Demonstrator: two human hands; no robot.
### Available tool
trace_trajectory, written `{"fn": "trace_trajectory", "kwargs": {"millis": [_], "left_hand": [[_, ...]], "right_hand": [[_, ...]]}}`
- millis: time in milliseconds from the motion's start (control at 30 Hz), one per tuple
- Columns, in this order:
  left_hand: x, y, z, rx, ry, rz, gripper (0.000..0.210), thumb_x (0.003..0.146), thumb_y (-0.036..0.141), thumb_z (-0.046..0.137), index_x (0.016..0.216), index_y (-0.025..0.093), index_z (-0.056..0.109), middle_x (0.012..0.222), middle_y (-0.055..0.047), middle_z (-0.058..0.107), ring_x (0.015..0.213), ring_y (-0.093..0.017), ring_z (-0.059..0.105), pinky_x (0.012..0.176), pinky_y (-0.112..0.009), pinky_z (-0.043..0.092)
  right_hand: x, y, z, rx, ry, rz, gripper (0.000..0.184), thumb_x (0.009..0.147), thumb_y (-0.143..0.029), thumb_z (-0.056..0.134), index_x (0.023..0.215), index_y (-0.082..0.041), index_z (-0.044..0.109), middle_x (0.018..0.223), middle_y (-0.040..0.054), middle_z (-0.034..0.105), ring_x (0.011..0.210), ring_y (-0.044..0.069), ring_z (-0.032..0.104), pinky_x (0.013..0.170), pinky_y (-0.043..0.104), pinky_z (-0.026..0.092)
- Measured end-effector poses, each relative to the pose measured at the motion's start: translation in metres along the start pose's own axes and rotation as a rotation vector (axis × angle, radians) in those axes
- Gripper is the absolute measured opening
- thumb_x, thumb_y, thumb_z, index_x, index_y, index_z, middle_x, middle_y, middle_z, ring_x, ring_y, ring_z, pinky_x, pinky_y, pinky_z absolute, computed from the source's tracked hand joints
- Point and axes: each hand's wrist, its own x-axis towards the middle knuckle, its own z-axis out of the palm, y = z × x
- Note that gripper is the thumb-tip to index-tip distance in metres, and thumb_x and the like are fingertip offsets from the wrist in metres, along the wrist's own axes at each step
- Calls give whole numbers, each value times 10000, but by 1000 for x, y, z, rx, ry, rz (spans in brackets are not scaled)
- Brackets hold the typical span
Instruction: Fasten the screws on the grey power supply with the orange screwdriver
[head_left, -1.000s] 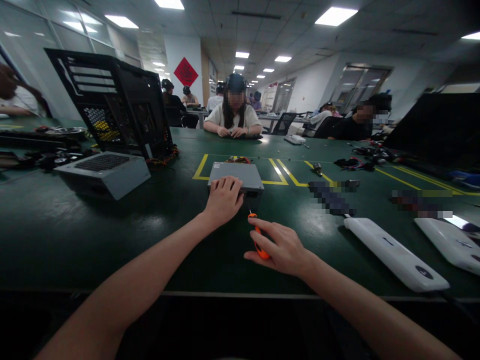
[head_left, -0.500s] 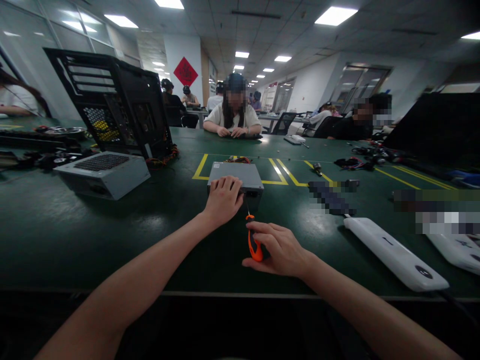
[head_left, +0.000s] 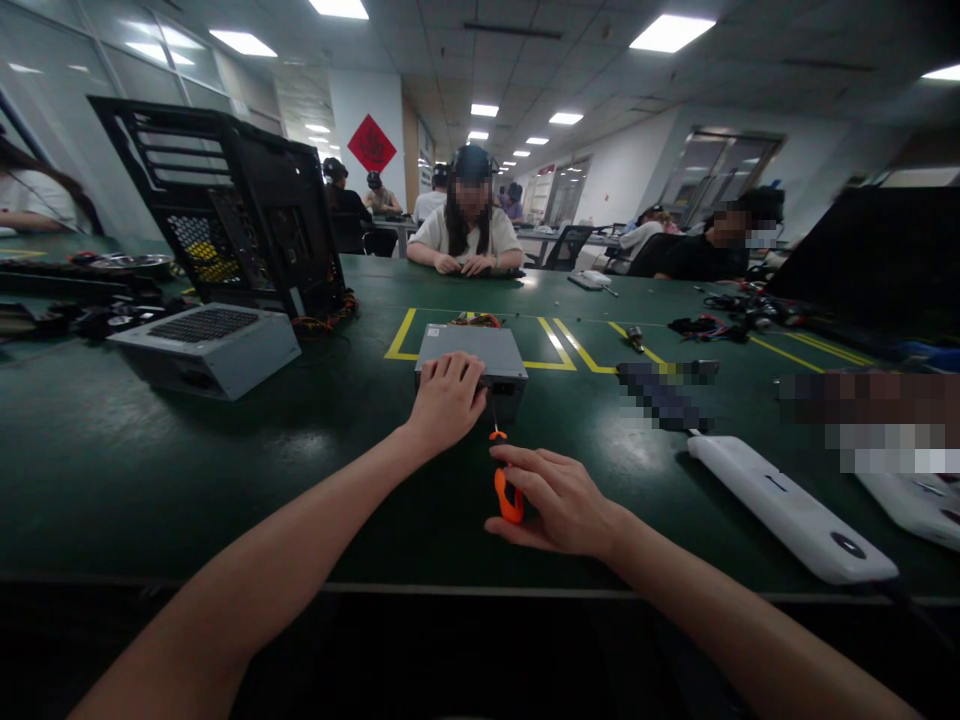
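Your green table with yellow tape lines fills most of the space in front of you. Towards its left side stands a tall, open-framed black computer case. Just in front of that sits a grey metal box with a dark grille on top. A second grey metal box, smooth-topped, sits near the middle, straight ahead of you, with coloured wires behind it. To your right lies a long white plastic device. Your left hand lies over the smooth-topped box's near edge, fingers on top; you can't tell how tightly it grips. Your right hand holds an orange-and-black-handled screwdriver between thumb and fingers, its thin metal shaft pointing at the box's near face beside your left fingers; whether the tip touches is unclear.
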Motion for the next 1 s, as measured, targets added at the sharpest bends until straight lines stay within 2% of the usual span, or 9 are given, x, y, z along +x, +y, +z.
{"fn": "trace_trajectory", "kwargs": {"millis": [200, 300, 433, 567, 633, 800, 933, 1000], "left_hand": [[0, 0, 1, 7, 5, 2, 270, 824, 274, 451, 1076, 180, 478, 1123, -94, 507, 1040, -258, 435, 860, -400, 315], [0, 0, 1, 7, 8, 6, 266, 827, 274, 445, 1074, 181, 479, 1124, -95, 506, 1038, -257, 437, 858, -401, 315], [0, 0, 1, -1, 8, 5, 269, 831, 277, 437, 1079, 179, 478, 1132, -104, 501, 1041, -259, 434, 860, -404, 315], [0, -1, 2, -11, 2, 5, 273, 832, 277, 436, 1084, 179, 475, 1129, -101, 500, 1041, -255, 435, 864, -400, 315], [0, -1, 1, -15, -4, 3, 269, 833, 276, 435, 1081, 179, 476, 1125, -100, 500, 1036, -252, 437, 863, -399, 316], [0, -1, 1, -8, -7, 2, 269, 830, 270, 438, 1080, 178, 476, 1126, -101, 500, 1042, -258, 435, 864, -399, 317], [0, 0, 1, -2, -4, 0, 265, 832, 271, 436, 1076, 177, 476, 1122, -97, 502, 1029, -256, 441, 857, -397, 320], [0, 0, 1, -5, -5, 0, 264, 834, 271, 432, 1076, 177, 477, 1123, -99, 503, 1027, -256, 441, 855, -401, 320]], "right_hand": [[3, -2, 0, -82, -149, -80, 382, 834, -433, 486, 1121, -180, 505, 1051, 129, 586, 823, 181, 593, 712, 314, 481], [4, -5, 4, -117, -161, -156, 315, 850, -389, 482, 1059, -160, 534, 1051, 118, 598, 742, 148, 579, 681, 285, 472], [4, -5, 6, -116, -107, -187, 277, 867, -362, 453, 937, -110, 544, 1076, 165, 593, 722, 140, 573, 640, 258, 472], [3, -3, -3, -126, 15, -87, 227, 876, -297, 438, 1031, -144, 504, 1024, 158, 592, 686, 125, 571, 574, 231, 461], [2, -1, -6, -147, 52, -42, 239, 880, -312, 435, 1061, -166, 491, 983, 139, 591, 663, 121, 568, 549, 228, 456], [-3, 3, -6, -94, 168, -13, 269, 844, -376, 509, 956, -135, 468, 941, 143, 602, 697, 138, 589, 557, 234, 478], [-2, 1, -6, -93, 142, 8, 235, 848, -388, 501, 879, -158, 457, 946, 147, 604, 684, 140, 607, 528, 224, 481], [0, -1, -8, -144, 92, -14, 213, 872, -353, 460, 949, -156, 486, 962, 155, 591, 695, 146, 615, 524, 221, 481]]}}
